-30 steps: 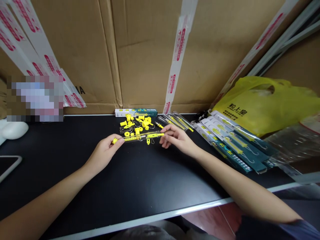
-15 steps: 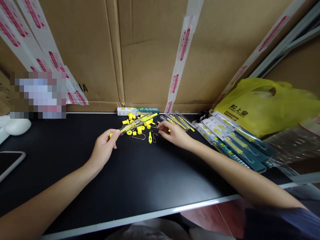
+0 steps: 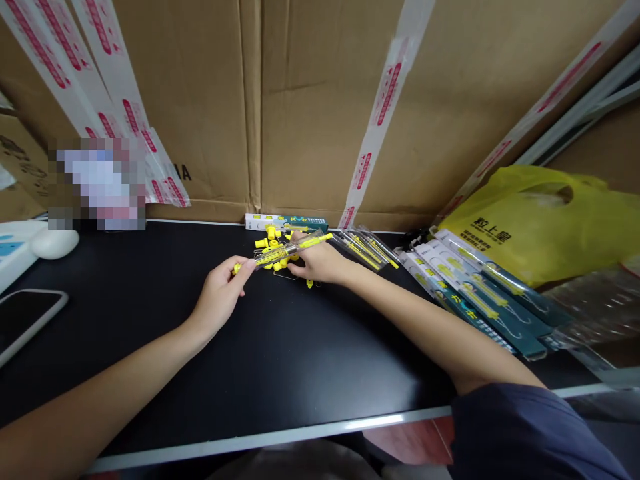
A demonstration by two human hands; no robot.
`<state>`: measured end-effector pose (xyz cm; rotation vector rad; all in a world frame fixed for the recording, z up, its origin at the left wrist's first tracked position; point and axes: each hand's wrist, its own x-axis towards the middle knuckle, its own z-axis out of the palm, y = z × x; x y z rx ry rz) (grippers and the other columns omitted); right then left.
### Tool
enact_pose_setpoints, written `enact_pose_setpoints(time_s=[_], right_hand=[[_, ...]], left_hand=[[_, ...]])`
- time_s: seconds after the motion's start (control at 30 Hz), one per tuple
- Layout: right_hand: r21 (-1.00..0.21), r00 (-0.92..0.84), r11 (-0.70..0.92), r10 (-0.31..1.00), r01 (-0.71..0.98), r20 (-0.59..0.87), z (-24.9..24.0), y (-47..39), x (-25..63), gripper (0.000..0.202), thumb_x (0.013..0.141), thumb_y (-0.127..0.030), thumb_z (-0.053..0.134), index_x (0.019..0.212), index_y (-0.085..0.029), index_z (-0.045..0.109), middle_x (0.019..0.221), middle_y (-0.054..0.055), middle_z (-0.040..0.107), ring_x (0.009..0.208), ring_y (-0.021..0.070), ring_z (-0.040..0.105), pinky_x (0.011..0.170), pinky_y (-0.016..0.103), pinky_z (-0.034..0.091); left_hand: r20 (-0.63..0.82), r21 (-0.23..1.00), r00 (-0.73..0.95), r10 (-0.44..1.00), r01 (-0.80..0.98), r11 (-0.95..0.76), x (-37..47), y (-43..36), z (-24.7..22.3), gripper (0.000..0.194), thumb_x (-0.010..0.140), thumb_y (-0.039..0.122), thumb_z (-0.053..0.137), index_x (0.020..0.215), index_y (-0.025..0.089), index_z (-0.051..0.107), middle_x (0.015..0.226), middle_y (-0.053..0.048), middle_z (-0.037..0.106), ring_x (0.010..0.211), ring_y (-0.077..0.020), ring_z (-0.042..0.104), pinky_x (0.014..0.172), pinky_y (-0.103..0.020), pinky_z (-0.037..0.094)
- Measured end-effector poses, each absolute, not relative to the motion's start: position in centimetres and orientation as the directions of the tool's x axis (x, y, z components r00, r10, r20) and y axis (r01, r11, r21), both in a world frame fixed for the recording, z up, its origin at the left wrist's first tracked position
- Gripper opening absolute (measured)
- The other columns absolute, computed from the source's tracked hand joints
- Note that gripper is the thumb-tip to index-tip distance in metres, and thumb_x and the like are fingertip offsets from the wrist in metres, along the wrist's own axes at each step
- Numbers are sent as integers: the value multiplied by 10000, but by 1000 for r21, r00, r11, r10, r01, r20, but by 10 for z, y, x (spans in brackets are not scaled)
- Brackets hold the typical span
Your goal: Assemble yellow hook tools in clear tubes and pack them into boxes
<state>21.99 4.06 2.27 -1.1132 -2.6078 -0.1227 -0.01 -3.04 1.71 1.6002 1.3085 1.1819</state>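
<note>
My left hand grips the lower end of a clear tube with yellow parts, its other end pointing up to the right. Behind and under the tube lies a pile of small yellow pieces with wire hooks. My right hand reaches in at the right side of this pile, partly behind the tube; its thumb shows low, the other fingertips are hidden. Just below it a yellow piece peeks out. Several clear tubes with springs and yellow rods lie to the right of my right hand.
A printed box lies along the cardboard at the back. To the right are packaged scales and a yellow bag. A phone and a white rounded object are at the left.
My right hand has moved left, from beside the clear tubes to the pile, behind the held tube. My left hand still holds its tube. The whole view has shifted slightly.
</note>
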Motion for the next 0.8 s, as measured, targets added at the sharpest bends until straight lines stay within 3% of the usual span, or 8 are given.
enact_pose_setpoints(time_s=[0.23, 0.5, 0.57, 0.67, 0.8], right_hand=[[27, -742, 782, 580, 623, 337, 16, 51, 219, 119, 800, -215, 598, 898, -147, 598, 988, 93, 566, 819, 188, 514, 733, 303, 431], [-39, -738, 790, 588, 612, 331, 22, 51, 218, 145, 830, -200, 598, 964, -144, 608, 1091, 118, 579, 935, 218, 550, 802, 349, 467], [-114, -684, 753, 642, 649, 348, 25, 45, 225, 138, 847, -198, 571, 974, -151, 600, 1100, 120, 594, 966, 227, 557, 817, 366, 466], [-347, -513, 633, 769, 692, 382, 24, 28, 243, 76, 848, -209, 563, 902, -157, 568, 939, 88, 629, 861, 204, 585, 767, 349, 475], [-772, -299, 469, 880, 430, 369, 18, -5, 268, 217, 838, -324, 602, 936, -196, 458, 861, 31, 606, 696, 134, 575, 601, 264, 469]], left_hand=[[200, 934, 54, 978, 290, -207, 1, -30, 16, 334, 836, 480, 516, 840, 167, 629, 525, 53, 412, 521, -94, 407, 489, -190, 371], [215, 931, 51, 975, 291, -220, -2, -29, 15, 356, 841, 503, 507, 855, 169, 631, 537, 54, 417, 523, -92, 409, 501, -192, 372], [216, 933, 47, 975, 287, -220, -1, -29, 16, 350, 841, 500, 508, 852, 172, 631, 541, 54, 421, 526, -93, 412, 509, -192, 377], [215, 932, 45, 976, 288, -218, -1, -30, 18, 347, 839, 502, 506, 842, 178, 631, 547, 52, 421, 534, -99, 415, 512, -194, 382], [226, 909, 81, 971, 341, -240, -2, -30, 14, 346, 847, 511, 499, 843, 188, 623, 566, 48, 422, 546, -107, 428, 517, -203, 373]])
